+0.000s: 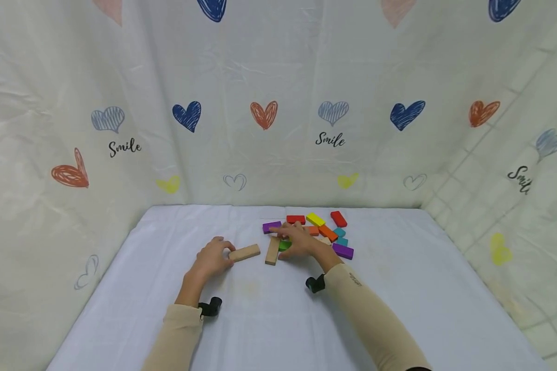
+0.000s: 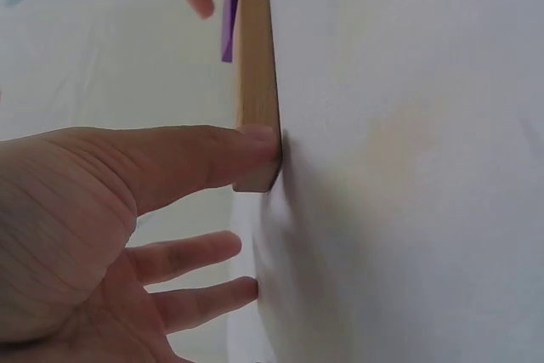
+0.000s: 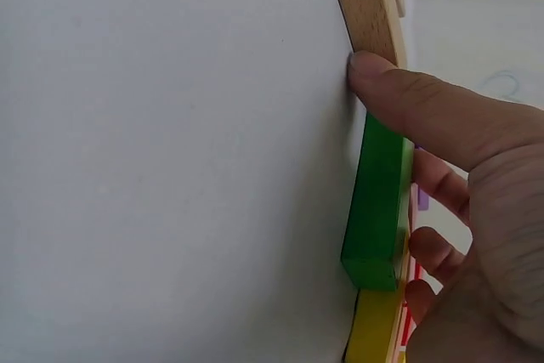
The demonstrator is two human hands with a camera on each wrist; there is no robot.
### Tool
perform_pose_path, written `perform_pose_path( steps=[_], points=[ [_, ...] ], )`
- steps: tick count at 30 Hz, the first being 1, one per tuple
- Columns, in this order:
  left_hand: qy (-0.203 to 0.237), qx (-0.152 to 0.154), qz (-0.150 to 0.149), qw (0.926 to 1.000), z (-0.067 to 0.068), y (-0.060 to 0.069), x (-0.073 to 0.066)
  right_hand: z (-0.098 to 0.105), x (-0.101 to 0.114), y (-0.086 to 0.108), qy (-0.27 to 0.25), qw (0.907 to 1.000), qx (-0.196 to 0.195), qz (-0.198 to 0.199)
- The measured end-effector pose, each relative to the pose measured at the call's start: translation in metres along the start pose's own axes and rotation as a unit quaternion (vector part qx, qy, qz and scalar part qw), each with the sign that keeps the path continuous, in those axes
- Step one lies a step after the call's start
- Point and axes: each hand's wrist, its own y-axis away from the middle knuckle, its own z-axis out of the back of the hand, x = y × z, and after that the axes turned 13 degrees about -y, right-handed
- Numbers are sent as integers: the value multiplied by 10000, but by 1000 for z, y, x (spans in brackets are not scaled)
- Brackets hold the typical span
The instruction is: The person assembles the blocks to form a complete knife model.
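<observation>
Left wooden block (image 1: 244, 252): lay flat on the white tablecloth (image 1: 260, 319), apart from the other blocks and to their left
Left hand (image 1: 213, 255): pinched that block's left end with thumb and index finger, two other fingers (image 2: 191, 257) straight and clear of it
Right wooden block (image 1: 272, 251): lay flat, pointing away from the person, just left of the green block (image 1: 285, 246)
Right hand (image 1: 299, 241): arched over the green block with bent fingers, thumb tip at the right wooden block; could not tell whether gripping it
Purple block (image 1: 267, 227): lay beyond the right wooden block, near the right index fingertip
Coloured cluster: spread rightward and beyond, including a yellow block (image 1: 315, 219), an orange block (image 1: 328, 233) and a second purple block (image 1: 343, 251)
Backdrop (image 1: 278, 159): hung behind, printed with hearts and "Smile"
</observation>
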Motion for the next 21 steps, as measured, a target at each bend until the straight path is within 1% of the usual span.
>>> perform_pose_path(
  steps=[5,12,16,19,21],
  points=[
    [56,-11,-81,10000,4,1,2,0,2,-4,245,9996,78,103],
    [33,-22,-159,9999,3,1,4,0,5,-7,108,9999,-5,108],
    [-17,-23,-238,9997,3,0,5,1,6,-5,45,9998,-31,185],
    [1,-24,-231,9997,3,0,5,2,7,-2,25,9994,-195,277],
    [12,-55,-239,9997,3,1,5,4,8,3,-45,9986,-426,324]
  ],
)
